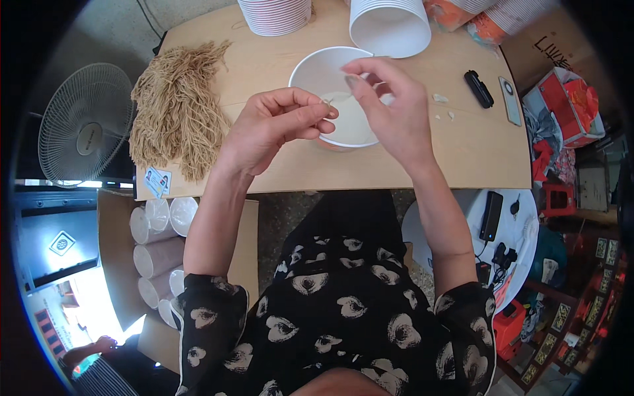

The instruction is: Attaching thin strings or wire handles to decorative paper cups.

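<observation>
My left hand [272, 124] is closed in a pinch over the white paper bucket [316, 66] at the table's middle. A small pale bit shows at its fingertips, too small to name. My right hand [401, 109] is just to its right, with thumb and forefinger brought close together above the same bucket. Whatever they pinch, if anything, I cannot make out. The bucket's mouth faces me, and my hands cover part of its rim. To the left of my left hand lies a thick heap of tan cords [178, 109].
Behind stand a stack of paper buckets [276, 16] and another white bucket [389, 30]. A black case [479, 89] and a phone [510, 100] lie at right. Two cards [157, 180] rest at the front left corner. A fan [86, 135] stands left; a carton [115, 264] holds wrapped cups below.
</observation>
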A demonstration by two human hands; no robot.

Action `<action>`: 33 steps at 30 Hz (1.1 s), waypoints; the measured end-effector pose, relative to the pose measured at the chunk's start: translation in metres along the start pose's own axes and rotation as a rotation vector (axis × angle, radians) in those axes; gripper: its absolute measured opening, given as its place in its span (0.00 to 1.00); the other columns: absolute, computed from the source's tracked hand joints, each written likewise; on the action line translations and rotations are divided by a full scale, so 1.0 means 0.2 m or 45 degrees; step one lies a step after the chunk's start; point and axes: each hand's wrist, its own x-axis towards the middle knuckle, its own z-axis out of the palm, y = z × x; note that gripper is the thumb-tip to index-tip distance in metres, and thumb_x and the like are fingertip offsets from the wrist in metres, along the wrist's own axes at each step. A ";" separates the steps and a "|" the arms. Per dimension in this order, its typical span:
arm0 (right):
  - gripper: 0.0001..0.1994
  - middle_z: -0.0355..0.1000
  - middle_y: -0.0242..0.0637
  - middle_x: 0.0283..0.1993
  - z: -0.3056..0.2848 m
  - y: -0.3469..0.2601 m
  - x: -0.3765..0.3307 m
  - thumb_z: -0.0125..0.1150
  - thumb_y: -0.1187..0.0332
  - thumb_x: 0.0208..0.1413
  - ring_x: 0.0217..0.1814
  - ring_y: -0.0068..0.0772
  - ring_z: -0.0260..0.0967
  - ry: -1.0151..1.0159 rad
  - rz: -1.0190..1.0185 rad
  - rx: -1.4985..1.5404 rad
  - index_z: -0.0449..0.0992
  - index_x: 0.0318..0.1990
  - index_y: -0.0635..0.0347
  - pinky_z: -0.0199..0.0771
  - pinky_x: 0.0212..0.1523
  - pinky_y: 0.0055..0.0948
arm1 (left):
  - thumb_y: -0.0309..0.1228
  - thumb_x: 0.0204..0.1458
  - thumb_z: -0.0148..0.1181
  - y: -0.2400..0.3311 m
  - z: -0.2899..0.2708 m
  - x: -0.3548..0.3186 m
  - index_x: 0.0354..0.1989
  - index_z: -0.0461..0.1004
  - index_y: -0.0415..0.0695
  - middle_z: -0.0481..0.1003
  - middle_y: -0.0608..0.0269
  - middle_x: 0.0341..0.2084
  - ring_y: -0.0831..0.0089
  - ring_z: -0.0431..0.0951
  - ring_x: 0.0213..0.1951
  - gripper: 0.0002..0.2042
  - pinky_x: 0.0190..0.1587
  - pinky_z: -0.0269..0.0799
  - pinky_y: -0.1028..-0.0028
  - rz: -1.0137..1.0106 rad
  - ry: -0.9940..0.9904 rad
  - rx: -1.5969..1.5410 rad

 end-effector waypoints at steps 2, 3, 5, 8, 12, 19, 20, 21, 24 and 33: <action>0.05 0.76 0.34 0.32 -0.02 -0.02 -0.05 0.67 0.73 0.54 0.35 0.28 0.72 0.021 -0.101 -0.035 0.81 0.38 0.63 0.72 0.36 0.27 | 0.27 0.59 0.64 0.01 0.01 0.00 0.43 0.80 0.35 0.82 0.55 0.38 0.75 0.83 0.37 0.08 0.40 0.79 0.82 -0.017 0.025 -0.036; 0.06 0.76 0.36 0.32 -0.03 -0.04 -0.08 0.69 0.74 0.50 0.36 0.32 0.73 0.049 -0.201 -0.075 0.81 0.36 0.61 0.72 0.36 0.29 | 0.27 0.58 0.66 0.01 0.02 -0.01 0.43 0.81 0.35 0.82 0.56 0.37 0.74 0.83 0.38 0.09 0.42 0.80 0.80 -0.035 0.042 -0.072; 0.07 0.76 0.34 0.32 0.00 -0.05 -0.11 0.72 0.75 0.46 0.35 0.35 0.72 0.036 -0.244 -0.150 0.81 0.34 0.60 0.71 0.37 0.30 | 0.27 0.58 0.66 0.00 0.00 -0.01 0.43 0.81 0.35 0.82 0.56 0.36 0.74 0.83 0.38 0.09 0.43 0.80 0.80 -0.023 0.051 -0.083; 0.09 0.77 0.30 0.32 0.04 0.00 -0.15 0.75 0.75 0.42 0.35 0.33 0.72 0.078 -0.391 -0.259 0.81 0.32 0.56 0.67 0.39 0.31 | 0.27 0.57 0.66 -0.01 0.01 0.00 0.43 0.81 0.35 0.82 0.56 0.35 0.73 0.83 0.38 0.09 0.43 0.80 0.80 -0.002 0.044 -0.089; 0.08 0.78 0.30 0.33 0.05 0.02 -0.16 0.74 0.75 0.42 0.35 0.32 0.73 0.118 -0.399 -0.240 0.82 0.32 0.56 0.66 0.39 0.31 | 0.27 0.58 0.65 -0.03 0.01 0.00 0.42 0.81 0.35 0.82 0.55 0.34 0.72 0.83 0.39 0.09 0.45 0.80 0.78 0.067 0.039 -0.057; 0.08 0.78 0.30 0.34 0.06 0.01 -0.18 0.72 0.76 0.44 0.35 0.33 0.73 0.105 -0.385 -0.268 0.82 0.34 0.55 0.66 0.41 0.31 | 0.27 0.58 0.65 -0.04 0.04 -0.02 0.41 0.80 0.34 0.82 0.56 0.33 0.72 0.83 0.38 0.09 0.46 0.81 0.75 0.138 0.049 -0.062; 0.08 0.78 0.30 0.34 0.06 0.01 -0.18 0.72 0.77 0.44 0.35 0.33 0.73 0.096 -0.375 -0.279 0.81 0.34 0.55 0.66 0.41 0.31 | 0.27 0.58 0.65 -0.04 0.05 -0.01 0.41 0.80 0.34 0.82 0.56 0.33 0.72 0.83 0.38 0.08 0.45 0.80 0.76 0.136 0.075 -0.044; 0.08 0.78 0.30 0.34 0.06 0.02 -0.18 0.72 0.77 0.44 0.35 0.33 0.73 0.095 -0.375 -0.279 0.81 0.34 0.55 0.66 0.41 0.31 | 0.26 0.58 0.65 -0.04 0.06 -0.01 0.41 0.80 0.34 0.81 0.57 0.33 0.72 0.83 0.38 0.08 0.44 0.80 0.76 0.134 0.101 -0.025; 0.08 0.78 0.30 0.34 0.06 0.02 -0.18 0.70 0.77 0.45 0.35 0.33 0.73 0.103 -0.340 -0.218 0.81 0.33 0.56 0.65 0.41 0.31 | 0.25 0.56 0.66 -0.05 0.07 -0.01 0.41 0.79 0.35 0.81 0.58 0.33 0.74 0.83 0.37 0.07 0.43 0.79 0.77 0.172 0.138 0.001; 0.05 0.76 0.33 0.32 0.04 0.01 -0.18 0.67 0.79 0.51 0.35 0.27 0.72 -0.068 -0.227 -0.100 0.79 0.35 0.63 0.66 0.45 0.28 | 0.22 0.55 0.66 -0.06 0.08 -0.02 0.41 0.79 0.34 0.81 0.61 0.34 0.78 0.82 0.36 0.07 0.42 0.78 0.79 0.231 0.200 0.135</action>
